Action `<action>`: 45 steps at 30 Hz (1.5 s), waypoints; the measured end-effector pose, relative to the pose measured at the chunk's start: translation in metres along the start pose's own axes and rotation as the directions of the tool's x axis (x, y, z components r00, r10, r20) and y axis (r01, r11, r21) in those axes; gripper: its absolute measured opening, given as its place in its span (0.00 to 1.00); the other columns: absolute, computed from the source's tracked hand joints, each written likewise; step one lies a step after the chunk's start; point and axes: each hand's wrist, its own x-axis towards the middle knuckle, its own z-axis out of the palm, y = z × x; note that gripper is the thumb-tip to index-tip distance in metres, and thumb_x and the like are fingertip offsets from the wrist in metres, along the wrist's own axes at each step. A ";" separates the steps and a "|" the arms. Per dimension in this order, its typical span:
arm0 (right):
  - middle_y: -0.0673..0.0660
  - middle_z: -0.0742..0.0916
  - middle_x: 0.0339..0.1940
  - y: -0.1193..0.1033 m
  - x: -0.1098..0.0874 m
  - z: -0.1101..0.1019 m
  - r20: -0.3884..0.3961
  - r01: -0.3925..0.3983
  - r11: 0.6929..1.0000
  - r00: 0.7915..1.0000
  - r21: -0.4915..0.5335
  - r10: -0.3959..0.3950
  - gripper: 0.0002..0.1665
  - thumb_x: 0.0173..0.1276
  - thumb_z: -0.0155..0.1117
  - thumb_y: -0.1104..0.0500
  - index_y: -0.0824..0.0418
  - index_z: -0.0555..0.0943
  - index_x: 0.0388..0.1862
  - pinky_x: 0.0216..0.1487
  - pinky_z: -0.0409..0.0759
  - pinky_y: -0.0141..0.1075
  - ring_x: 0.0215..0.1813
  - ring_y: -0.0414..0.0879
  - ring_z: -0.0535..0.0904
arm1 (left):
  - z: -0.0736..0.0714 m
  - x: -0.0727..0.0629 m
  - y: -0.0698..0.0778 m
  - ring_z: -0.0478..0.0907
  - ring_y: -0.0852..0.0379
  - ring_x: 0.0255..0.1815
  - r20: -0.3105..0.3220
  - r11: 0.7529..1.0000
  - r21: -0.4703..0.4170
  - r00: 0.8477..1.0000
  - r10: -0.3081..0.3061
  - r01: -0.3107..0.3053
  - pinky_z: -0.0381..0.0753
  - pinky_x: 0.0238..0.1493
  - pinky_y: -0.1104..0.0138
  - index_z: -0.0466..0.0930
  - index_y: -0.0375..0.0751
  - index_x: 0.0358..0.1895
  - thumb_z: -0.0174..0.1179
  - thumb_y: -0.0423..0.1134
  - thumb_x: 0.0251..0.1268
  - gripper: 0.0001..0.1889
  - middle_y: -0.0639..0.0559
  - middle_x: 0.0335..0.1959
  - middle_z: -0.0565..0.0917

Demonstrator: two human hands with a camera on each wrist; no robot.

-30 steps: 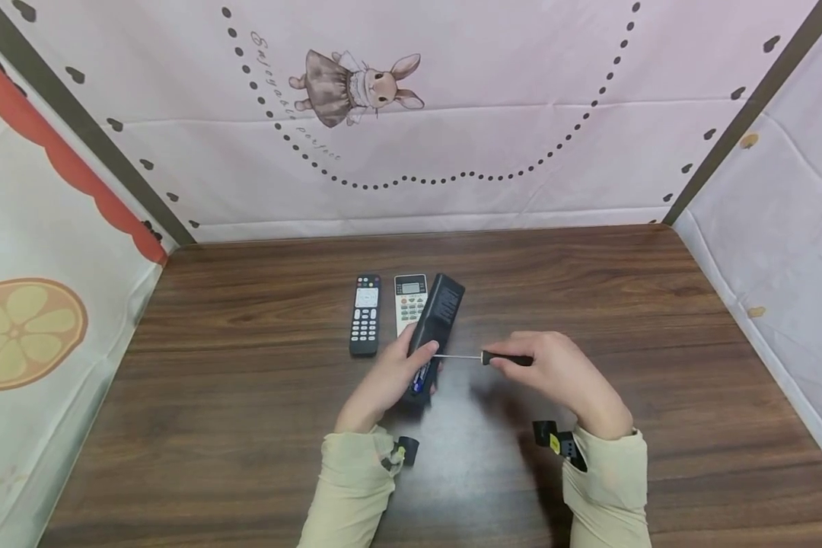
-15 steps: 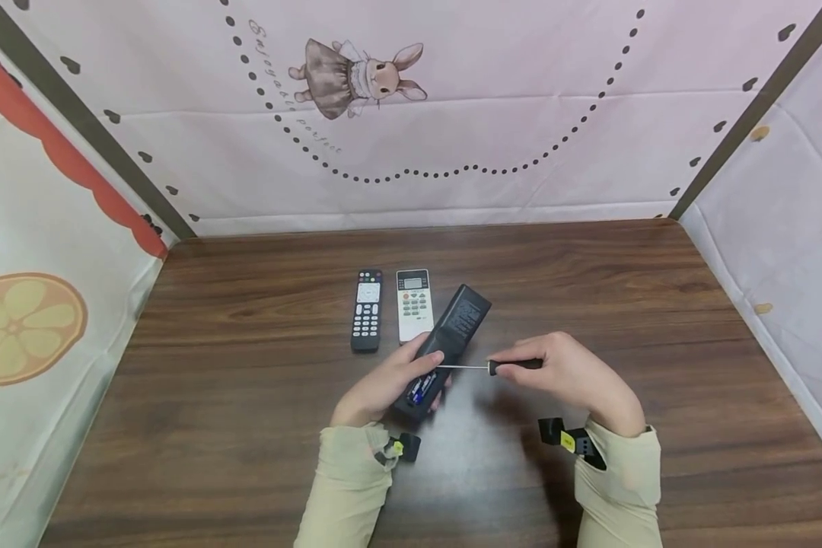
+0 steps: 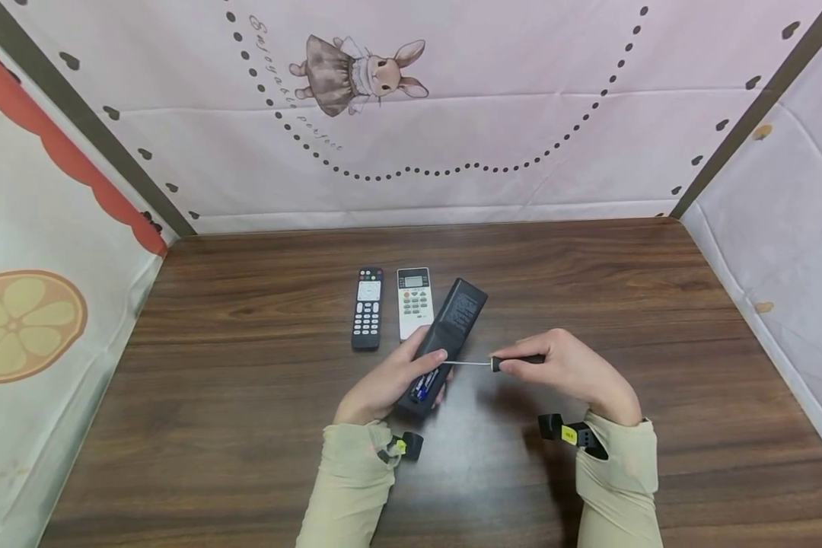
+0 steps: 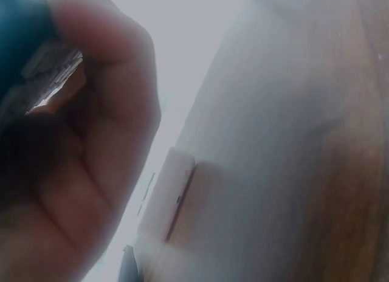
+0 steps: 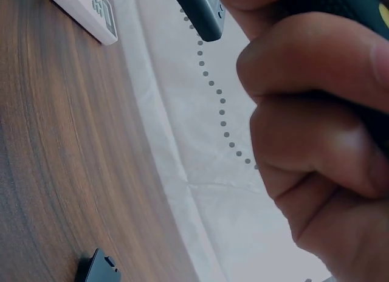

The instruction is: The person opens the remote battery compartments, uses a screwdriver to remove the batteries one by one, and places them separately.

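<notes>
In the head view my left hand grips a black remote control, its back turned up and tilted toward the far right. Batteries show in its uncovered compartment at the near end. My right hand pinches the black handle of a thin screwdriver, the shaft pointing left to the remote beside my left thumb. The right wrist view shows curled fingers around that handle, with the remote's far end above. Close up in the left wrist view, bent fingers hold the remote.
A white remote with a small screen lies just beyond my left hand. Left of it lies another black remote with white buttons. A small black plastic piece is low in the right wrist view. Printed cloth hangs behind the table.
The held remote has turned so its far end swings right and its back faces up more. The screwdriver and right hand have shifted slightly right. The view has tilted a little.
</notes>
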 end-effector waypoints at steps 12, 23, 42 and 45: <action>0.44 0.83 0.42 0.005 0.002 -0.001 -0.004 -0.008 1.000 1.000 0.004 0.008 0.16 0.56 0.60 0.39 0.41 0.82 0.42 0.42 0.75 0.38 0.44 0.38 0.78 | 0.001 0.001 0.000 0.75 0.47 0.22 -0.009 0.997 -0.071 1.000 0.028 -0.028 0.76 0.23 0.59 0.52 0.56 0.65 0.48 0.45 0.66 0.25 0.29 0.38 0.70; 0.47 0.84 0.43 0.007 0.003 -0.001 -0.009 -0.008 0.999 1.000 0.043 0.008 0.14 0.59 0.62 0.49 0.49 0.83 0.43 0.41 0.75 0.36 0.42 0.40 0.78 | 0.001 0.001 0.000 0.75 0.49 0.22 -0.003 0.992 -0.108 0.998 0.059 -0.059 0.77 0.23 0.60 0.54 0.54 0.64 0.50 0.46 0.65 0.26 0.32 0.36 0.71; 0.44 0.84 0.32 0.000 0.006 0.003 -0.128 -0.024 0.999 0.991 0.042 0.029 0.21 0.57 0.57 0.37 0.41 0.79 0.47 0.39 0.72 0.40 0.36 0.40 0.78 | 0.001 0.009 -0.002 0.78 0.49 0.29 -0.240 0.964 -0.203 0.963 0.123 -0.174 0.77 0.32 0.57 0.58 0.52 0.61 0.54 0.51 0.60 0.27 0.27 0.48 0.69; 0.43 0.84 0.32 0.000 0.006 0.002 -0.127 -0.015 1.000 0.992 0.013 0.016 0.21 0.57 0.57 0.37 0.40 0.79 0.47 0.41 0.72 0.40 0.36 0.38 0.79 | 0.000 0.010 -0.002 0.78 0.46 0.31 -0.278 0.963 -0.202 0.953 0.118 -0.178 0.77 0.35 0.56 0.57 0.54 0.61 0.57 0.47 0.59 0.28 0.27 0.49 0.69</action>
